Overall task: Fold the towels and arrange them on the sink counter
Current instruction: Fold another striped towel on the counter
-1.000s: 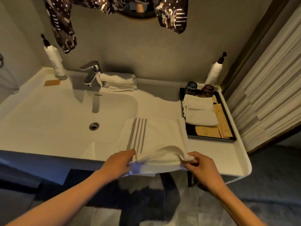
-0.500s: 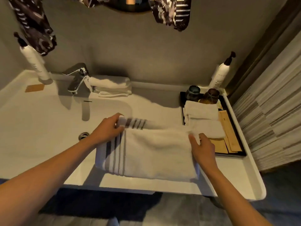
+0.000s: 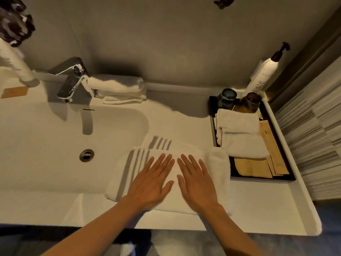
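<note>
White terry fills the space under both palms: the striped towel point(image 3: 212, 163), folded over on itself, lies on the sink counter point(image 3: 258, 209) at the right edge of the basin point(image 3: 55, 145). The left hand point(image 3: 150, 183) and the right hand point(image 3: 196, 183) lie flat on top of it side by side, fingers straight and slightly fanned, thumbs nearly meeting; neither grips anything. Grey stripes show just left of the left hand's fingers, and a second band peeks from the lower layer just beyond its fingertips.

To the right of the right hand, just beside the towel's far corner, sits a black tray point(image 3: 262, 178). It holds two folded white towels point(image 3: 241, 135), tan paper packets point(image 3: 252, 168) lying flat, and at its back a blue-green glass point(image 3: 227, 98) and a brown glass point(image 3: 251, 101). A white pump bottle point(image 3: 263, 74) stands behind the tray against the wall.

Well beyond the left hand, a folded white towel stack point(image 3: 120, 89) rests beside the chrome tap point(image 3: 71, 78).
</note>
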The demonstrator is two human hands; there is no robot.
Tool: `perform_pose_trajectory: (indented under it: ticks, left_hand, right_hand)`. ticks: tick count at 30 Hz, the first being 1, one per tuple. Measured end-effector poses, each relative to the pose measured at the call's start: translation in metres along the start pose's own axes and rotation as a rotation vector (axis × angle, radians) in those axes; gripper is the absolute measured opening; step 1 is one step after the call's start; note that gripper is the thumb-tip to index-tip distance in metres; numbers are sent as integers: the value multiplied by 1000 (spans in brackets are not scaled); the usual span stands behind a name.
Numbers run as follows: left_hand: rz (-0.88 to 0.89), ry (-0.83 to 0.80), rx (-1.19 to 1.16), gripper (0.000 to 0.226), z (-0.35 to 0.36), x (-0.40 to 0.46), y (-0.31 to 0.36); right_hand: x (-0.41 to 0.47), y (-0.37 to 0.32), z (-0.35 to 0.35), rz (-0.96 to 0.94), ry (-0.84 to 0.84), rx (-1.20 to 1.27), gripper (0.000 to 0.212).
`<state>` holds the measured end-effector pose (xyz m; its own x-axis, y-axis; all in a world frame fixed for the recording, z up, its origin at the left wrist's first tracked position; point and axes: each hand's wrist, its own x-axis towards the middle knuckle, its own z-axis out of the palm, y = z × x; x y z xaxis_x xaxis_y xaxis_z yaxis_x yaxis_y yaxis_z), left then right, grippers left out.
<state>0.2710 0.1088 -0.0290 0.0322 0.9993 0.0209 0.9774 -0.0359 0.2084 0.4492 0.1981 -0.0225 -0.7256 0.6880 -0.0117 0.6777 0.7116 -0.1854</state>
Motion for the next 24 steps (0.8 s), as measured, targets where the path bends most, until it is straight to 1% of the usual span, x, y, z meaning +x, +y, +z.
perform_pose_trajectory:
  ticks: [2, 3, 5, 7, 8, 9, 10, 11, 12, 13, 14, 15, 16, 18, 19, 20, 22, 24]
  left_hand:
    - [-23, -36, -10, 63, -1, -1, 0]
    - [-25, -47, -10, 63, -1, -1, 1]
    - [-22, -85, -15, 61, -4, -2, 1]
    - [18, -112, -23, 57, -12, -2, 2]
    - [58, -111, -13, 55, -16, -3, 4]
    - [98, -111, 1, 53, -19, -2, 7]
    - [129, -111, 6, 53, -23, -3, 11]
    - [140, -105, 1, 53, -25, -3, 14]
    - [134, -111, -15, 55, -27, -4, 20]
    - [119, -116, -30, 61, -27, -4, 26]
    - [96, -130, -47, 67, -25, -5, 30]
    - [72, -150, -60, 71, -23, -7, 32]
    - [60, -151, -67, 72, -20, -8, 32]
    - [65, -129, -58, 67, -16, -12, 31]
    - [71, -119, -52, 65, -15, -14, 30]
    - [68, -107, -35, 62, -14, -18, 29]
    - [-14, -77, 6, 57, -15, -26, 25]
    - [-107, -60, 39, 52, -19, -36, 24]
  right_hand:
    - [2, -3, 0, 4, -29, 25, 52]
    - [-2, -5, -3, 18, -6, 57, 51]
    - [-14, -3, -16, 101, 132, 146, 42]
    - [-34, 5, -38, 260, 340, 166, 29]
    - [-44, 11, -47, 378, 405, 152, 28]
    - [-50, 14, -56, 520, 417, 149, 34]
    - [-57, 17, -62, 672, 368, 201, 44]
    - [-59, 20, -65, 822, 279, 319, 55]
    - [-60, 21, -68, 954, 177, 489, 63]
    - [-59, 23, -68, 1058, 88, 647, 67]
    - [-57, 23, -69, 1105, 16, 748, 68]
    - [-54, 24, -69, 1111, -26, 803, 65]
    - [-52, 26, -70, 1101, -44, 857, 58]
    - [-47, 27, -71, 1075, -77, 1031, 34]
    - [-44, 29, -73, 1053, -104, 1082, 28]
    - [-44, 30, -77, 1011, -132, 1076, 26]
    - [-47, 37, -89, 937, -158, 982, 24]
    - [-62, 45, -108, 937, -167, 878, 16]
